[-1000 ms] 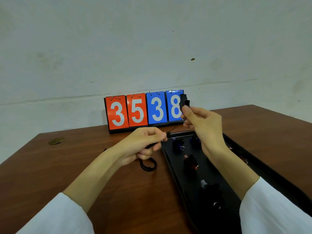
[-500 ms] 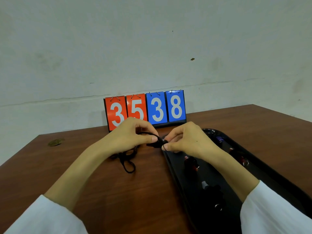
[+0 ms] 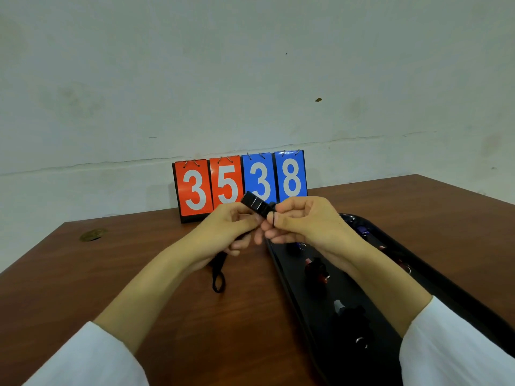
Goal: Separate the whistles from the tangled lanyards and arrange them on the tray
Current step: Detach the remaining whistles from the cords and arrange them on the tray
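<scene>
1. The left hand (image 3: 227, 228) is pinching a black whistle (image 3: 255, 207), holding it up above the table (image 3: 117, 274).
2. The right hand (image 3: 302, 222) is pinching the thin cord by the whistle.
3. The lanyard (image 3: 218, 274) is hanging from the left hand down to the table beside the tray (image 3: 457, 291).

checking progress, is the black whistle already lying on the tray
No, the whistle is held up between the left hand and right hand, above the table and left of the tray.
</scene>
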Demonstrator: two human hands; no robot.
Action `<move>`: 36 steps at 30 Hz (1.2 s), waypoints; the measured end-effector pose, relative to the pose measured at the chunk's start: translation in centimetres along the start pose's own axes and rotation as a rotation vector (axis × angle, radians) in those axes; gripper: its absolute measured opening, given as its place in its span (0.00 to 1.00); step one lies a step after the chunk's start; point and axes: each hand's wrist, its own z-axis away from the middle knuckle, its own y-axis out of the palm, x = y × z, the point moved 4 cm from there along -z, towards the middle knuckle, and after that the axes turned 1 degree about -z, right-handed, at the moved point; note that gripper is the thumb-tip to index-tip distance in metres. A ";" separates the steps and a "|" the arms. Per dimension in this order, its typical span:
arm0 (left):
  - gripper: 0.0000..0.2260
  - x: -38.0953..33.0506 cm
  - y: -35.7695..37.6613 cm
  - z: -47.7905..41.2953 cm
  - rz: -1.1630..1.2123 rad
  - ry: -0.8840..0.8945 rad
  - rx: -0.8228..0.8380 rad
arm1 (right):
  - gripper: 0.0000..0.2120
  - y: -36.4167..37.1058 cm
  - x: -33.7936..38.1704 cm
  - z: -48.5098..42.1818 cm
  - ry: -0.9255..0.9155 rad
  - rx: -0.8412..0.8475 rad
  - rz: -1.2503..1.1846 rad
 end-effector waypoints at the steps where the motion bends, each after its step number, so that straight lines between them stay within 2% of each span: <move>1: 0.07 0.2 0.4 -0.1 0.013 0.005 -0.022 | 0.06 -0.2 -0.1 -0.1 -0.014 -0.051 0.007; 6: 0.09 0.9 1.5 -0.6 -0.091 -0.013 -0.037 | 0.04 -1.5 -0.6 -0.4 -0.090 -0.323 0.189; 10: 0.10 0.6 1.7 -0.6 -0.333 -0.009 -0.011 | 0.08 -2.1 -0.8 -0.4 -0.156 -0.488 0.583; 13: 0.10 -0.2 1.3 -0.3 -0.457 0.030 -0.012 | 0.11 -1.7 -0.6 -0.2 -0.178 -0.493 0.796; 17: 0.10 -1.4 0.0 0.0 -0.548 0.085 -0.053 | 0.13 -0.9 -0.5 -0.2 -0.172 -0.351 0.943; 23: 0.11 -1.6 -2.0 0.2 -0.547 0.116 -0.066 | 0.07 0.7 -1.0 -0.3 -0.167 -0.086 0.819; 28: 0.17 -1.2 -2.8 0.2 -0.460 0.076 -0.104 | 0.07 1.8 -0.5 0.2 -0.216 0.028 0.681; 31: 0.18 -0.8 -2.9 0.1 -0.405 0.034 -0.100 | 0.08 2.1 -0.1 0.5 -0.232 0.052 0.574; 36: 0.20 -0.3 -2.4 0.1 -0.208 -0.047 -0.087 | 0.08 1.5 0.4 0.7 -0.228 -0.024 0.370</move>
